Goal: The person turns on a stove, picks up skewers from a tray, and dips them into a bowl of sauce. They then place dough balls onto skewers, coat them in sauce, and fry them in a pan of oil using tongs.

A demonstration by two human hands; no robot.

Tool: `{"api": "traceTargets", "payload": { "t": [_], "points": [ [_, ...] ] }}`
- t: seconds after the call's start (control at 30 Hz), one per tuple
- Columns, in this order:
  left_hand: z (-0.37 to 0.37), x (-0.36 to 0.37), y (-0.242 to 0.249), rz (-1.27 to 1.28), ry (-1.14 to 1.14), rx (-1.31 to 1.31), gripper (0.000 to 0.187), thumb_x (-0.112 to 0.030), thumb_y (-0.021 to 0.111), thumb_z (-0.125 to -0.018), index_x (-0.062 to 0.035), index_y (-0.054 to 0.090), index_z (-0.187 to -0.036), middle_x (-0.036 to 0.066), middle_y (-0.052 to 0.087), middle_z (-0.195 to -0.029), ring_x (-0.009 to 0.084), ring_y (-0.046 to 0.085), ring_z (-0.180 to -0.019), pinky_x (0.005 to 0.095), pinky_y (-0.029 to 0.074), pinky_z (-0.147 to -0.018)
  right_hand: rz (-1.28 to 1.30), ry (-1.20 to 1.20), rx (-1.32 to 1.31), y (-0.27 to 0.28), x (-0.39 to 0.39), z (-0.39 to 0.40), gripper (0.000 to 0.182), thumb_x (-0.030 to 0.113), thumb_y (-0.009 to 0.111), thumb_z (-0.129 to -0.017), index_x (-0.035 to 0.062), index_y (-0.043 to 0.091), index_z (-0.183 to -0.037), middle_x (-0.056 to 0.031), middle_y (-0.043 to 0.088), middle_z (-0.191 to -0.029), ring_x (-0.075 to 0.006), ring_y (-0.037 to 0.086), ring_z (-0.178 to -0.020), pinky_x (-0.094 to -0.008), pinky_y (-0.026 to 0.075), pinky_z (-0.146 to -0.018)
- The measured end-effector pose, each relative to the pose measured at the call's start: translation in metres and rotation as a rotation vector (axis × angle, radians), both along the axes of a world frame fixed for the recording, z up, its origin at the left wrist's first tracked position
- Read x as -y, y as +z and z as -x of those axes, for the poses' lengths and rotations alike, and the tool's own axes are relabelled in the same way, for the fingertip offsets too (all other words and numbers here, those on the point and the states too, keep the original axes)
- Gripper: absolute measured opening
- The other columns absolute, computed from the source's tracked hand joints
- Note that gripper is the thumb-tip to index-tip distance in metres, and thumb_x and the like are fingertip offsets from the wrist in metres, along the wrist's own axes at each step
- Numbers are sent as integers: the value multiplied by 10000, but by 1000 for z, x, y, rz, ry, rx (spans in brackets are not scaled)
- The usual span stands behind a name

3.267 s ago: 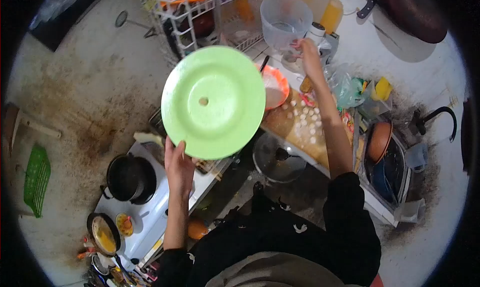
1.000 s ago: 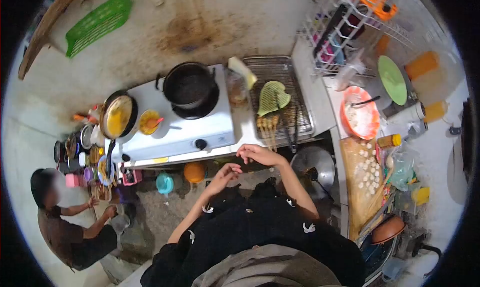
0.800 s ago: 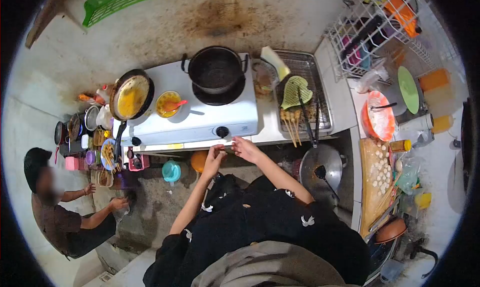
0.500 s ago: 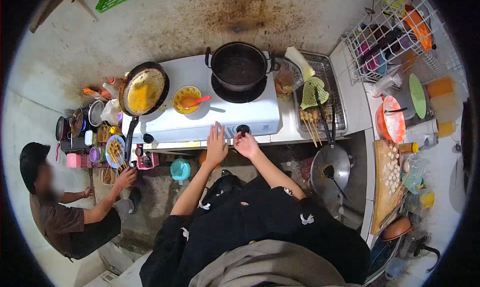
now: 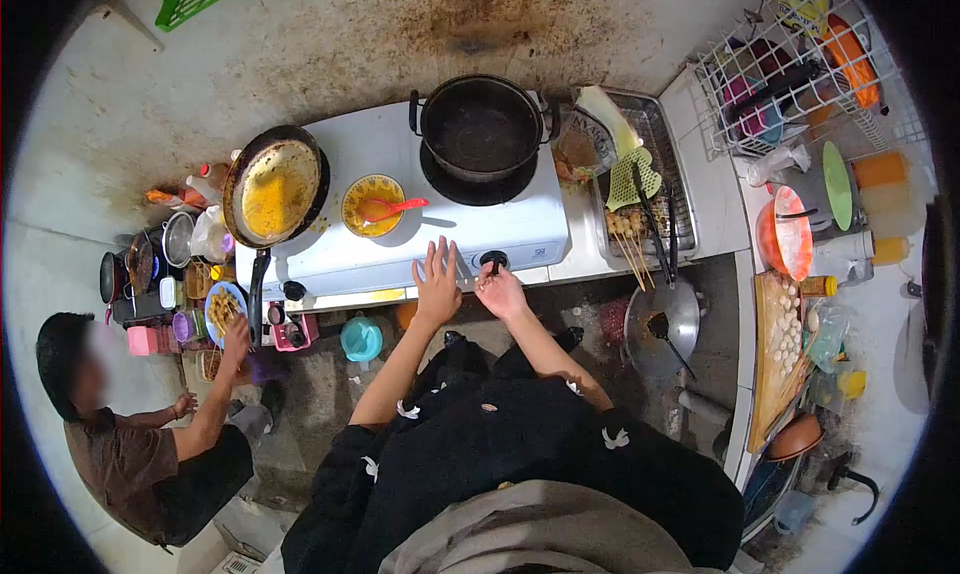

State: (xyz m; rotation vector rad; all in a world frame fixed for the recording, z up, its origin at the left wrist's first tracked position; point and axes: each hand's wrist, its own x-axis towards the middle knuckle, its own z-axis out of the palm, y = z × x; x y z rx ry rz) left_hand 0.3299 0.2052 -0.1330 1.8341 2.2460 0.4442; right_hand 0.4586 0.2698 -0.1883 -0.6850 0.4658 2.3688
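Note:
My left hand (image 5: 438, 286) is spread against the front of the white stove (image 5: 420, 260), holding nothing. The fingers of my right hand (image 5: 500, 287) are closed on the black knob (image 5: 493, 262) at the stove's right. Behind it, a dark two-handled pot (image 5: 480, 129) stands on the right burner. Near the middle of the stove top is a yellow bowl (image 5: 375, 206) with a red spoon (image 5: 385, 209) in it. A frying pan (image 5: 276, 189) with a yellow layer inside sits on the left, its handle pointing toward the front edge.
A crouching person (image 5: 120, 444) at the left reaches to skewers on a blue plate (image 5: 226, 310). Right of the stove are a metal tray (image 5: 655, 124) with skewers and tongs, a wok (image 5: 662, 329) lower down, and a wooden board (image 5: 775, 364) with small round pieces.
The person at the left has moved a hand up onto the skewers on the blue plate. The view has shifted slightly. My hands stay at the stove front, my right one still at the knob.

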Motion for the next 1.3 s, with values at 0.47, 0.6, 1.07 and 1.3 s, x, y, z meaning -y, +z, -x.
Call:
{"api": "traceTargets", "payload": {
  "t": [0.47, 0.6, 1.07, 1.3],
  "points": [
    [0, -7, -5, -20, -39, -163, 840, -114, 595, -568, -56, 180, -1296, 92, 226, -1322, 229, 181, -1245, 536, 71, -959, 211, -44, -157, 15, -12, 2, 233, 187, 283, -867, 53, 402, -719, -7, 410, -635, -120, 416, -564, -268, 326, -577],
    [-1, -6, 2, 84, -31, -93, 855, -118, 593, -565, -65, 165, -1304, 79, 227, -1325, 231, 186, -1243, 532, 75, -960, 253, -69, -158, 14, -14, 2, 273, 199, 237, -883, 40, 391, -722, -14, 392, -620, -121, 384, -534, -259, 314, -566],
    [-2, -9, -4, 81, -12, -65, 891, -108, 603, -544, -65, 153, -1312, 82, 209, -1337, 247, 180, -1247, 524, 109, -959, 39, -74, 422, 1, -8, 13, 150, 147, 381, -876, 0, 410, -872, -63, 477, -735, -152, 474, -644, -280, 410, -652],
    [-2, -9, -6, 59, -29, -57, 894, -101, 599, -544, -63, 145, -1313, 80, 192, -1346, 252, 169, -1252, 520, 107, -962, -256, 70, 831, -7, -6, 26, 174, 165, 416, -869, -7, 412, -891, -87, 513, -728, -177, 527, -621, -292, 460, -609]
  ]
}}
